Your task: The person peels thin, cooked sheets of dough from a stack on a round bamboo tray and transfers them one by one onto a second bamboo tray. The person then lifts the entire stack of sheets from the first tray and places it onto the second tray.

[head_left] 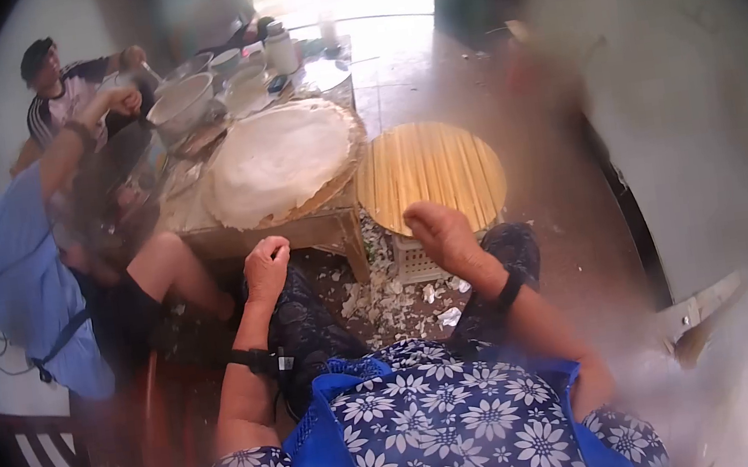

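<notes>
My left hand point(267, 268) is closed, its fingertips pressed together, just in front of the table's near edge and above my left knee. My right hand point(443, 236) is closed too, fingers curled in, over the near edge of a round slatted wooden board point(432, 169). Whatever either hand may hold is hidden in the fingers. The board's slatted top is bare, and it rests on a white plastic crate point(417, 261) between my knees. Beyond my left hand, a wide, round, thin white sheet with ragged edges point(284, 158) lies on a round base on the table.
The wooden table point(322, 231) carries bowls point(182, 106) and a bottle point(280, 49) farther back. A person in a blue shirt point(15, 271) sits at the left, another person point(58, 91) behind. White scraps point(382, 308) litter the floor. A large grey panel point(678, 99) stands at right.
</notes>
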`<action>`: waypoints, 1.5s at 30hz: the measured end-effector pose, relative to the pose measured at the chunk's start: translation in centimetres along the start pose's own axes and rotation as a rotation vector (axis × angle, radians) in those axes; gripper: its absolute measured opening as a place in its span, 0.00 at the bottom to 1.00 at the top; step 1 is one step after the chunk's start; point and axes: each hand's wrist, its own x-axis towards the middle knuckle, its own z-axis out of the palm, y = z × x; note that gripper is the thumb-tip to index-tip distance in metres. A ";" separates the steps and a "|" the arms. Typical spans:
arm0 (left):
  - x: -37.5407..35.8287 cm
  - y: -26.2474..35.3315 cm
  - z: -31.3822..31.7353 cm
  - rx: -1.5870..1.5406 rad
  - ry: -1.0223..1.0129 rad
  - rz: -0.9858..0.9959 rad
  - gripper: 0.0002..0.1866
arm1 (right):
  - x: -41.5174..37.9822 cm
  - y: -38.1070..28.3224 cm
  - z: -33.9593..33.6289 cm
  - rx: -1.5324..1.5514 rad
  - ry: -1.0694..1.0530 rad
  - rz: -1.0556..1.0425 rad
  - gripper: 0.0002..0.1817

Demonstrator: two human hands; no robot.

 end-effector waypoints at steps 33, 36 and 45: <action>7.8 -7.7 -0.2 -1.733 0.317 -0.875 0.07 | 14.3 6.4 13.3 0.984 -0.053 0.921 0.12; 10.2 -6.1 -1.0 -1.668 0.322 -0.876 0.08 | 13.7 6.6 13.7 1.031 -0.052 1.000 0.12; 13.7 -2.2 -2.3 -1.660 0.217 -0.741 0.07 | 16.3 6.0 13.1 1.273 0.023 0.940 0.13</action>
